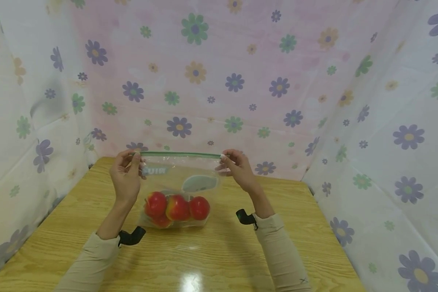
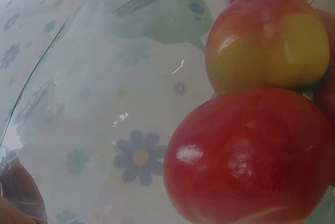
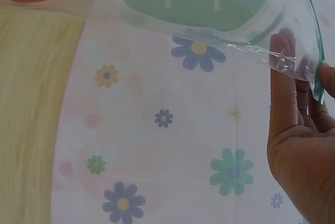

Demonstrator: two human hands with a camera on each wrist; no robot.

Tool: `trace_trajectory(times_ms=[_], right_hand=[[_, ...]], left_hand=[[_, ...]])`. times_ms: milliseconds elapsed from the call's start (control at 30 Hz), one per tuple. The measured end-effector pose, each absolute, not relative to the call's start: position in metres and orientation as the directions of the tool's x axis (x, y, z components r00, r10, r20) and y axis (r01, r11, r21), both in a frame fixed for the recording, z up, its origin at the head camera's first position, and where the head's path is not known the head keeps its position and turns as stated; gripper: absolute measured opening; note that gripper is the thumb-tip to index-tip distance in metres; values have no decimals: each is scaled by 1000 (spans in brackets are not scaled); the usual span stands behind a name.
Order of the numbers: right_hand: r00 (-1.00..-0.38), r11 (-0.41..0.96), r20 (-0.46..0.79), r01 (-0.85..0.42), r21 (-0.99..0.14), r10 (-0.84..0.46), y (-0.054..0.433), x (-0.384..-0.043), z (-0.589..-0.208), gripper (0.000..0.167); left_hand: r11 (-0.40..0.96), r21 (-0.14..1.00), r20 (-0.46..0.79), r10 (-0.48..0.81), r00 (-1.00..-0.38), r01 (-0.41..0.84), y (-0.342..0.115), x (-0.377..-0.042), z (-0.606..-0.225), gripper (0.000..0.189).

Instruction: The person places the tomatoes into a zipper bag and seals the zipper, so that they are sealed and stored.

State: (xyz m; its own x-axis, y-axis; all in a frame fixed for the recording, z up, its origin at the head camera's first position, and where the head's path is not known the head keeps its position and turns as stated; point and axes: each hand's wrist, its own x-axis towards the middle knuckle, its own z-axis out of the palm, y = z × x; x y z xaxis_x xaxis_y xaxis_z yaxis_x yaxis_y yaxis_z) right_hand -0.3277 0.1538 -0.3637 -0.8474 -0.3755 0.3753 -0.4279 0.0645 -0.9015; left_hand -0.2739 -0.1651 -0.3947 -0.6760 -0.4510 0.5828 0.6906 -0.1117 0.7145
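Observation:
A clear zip bag point(image 1: 175, 166) with a green zip strip along its top hangs upright between the two hands. Several red and yellow apples point(image 1: 178, 207) lie at its bottom; in the left wrist view a red apple point(image 2: 251, 156) fills the lower right through the plastic. My left hand point(image 1: 127, 174) pinches the top left corner between thumb and fingers. At the top right corner, my right hand point(image 1: 241, 168) pinches the strip, and the right wrist view shows that hand point(image 3: 301, 140) with its thumb on the green edge. The strip runs straight and looks closed.
Beneath the bag is a wooden table point(image 1: 277, 243) with yellowish grain. A flowered cloth point(image 1: 211, 81) hangs behind it and along both sides. Each wrist carries a black camera mount point(image 1: 132, 236) near the sleeve cuff.

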Motion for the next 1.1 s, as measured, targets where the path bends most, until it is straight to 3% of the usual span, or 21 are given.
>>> trace_trajectory(times_ms=[200,500,833,1100], right_hand=[[-858,80,400,-446,-892,-321,150,-328,-373,22],[-876,119,427,-460,-880,-225,154,-326,-380,23],[-894,65,418,-432,-900,-164,160,-318,-380,27],[-901,14,410,-416,-909,-144,166,-302,-369,25]], left_hand=[[-128,718,568,-459,-683,684,-167,-274,-395,23],[-131,727,557,-461,-691,674,-168,-274,-394,29],[-168,685,595,-432,-678,709,-168,-272,-394,18],[-120,659,656,-393,-645,743,-168,-268,-388,16]])
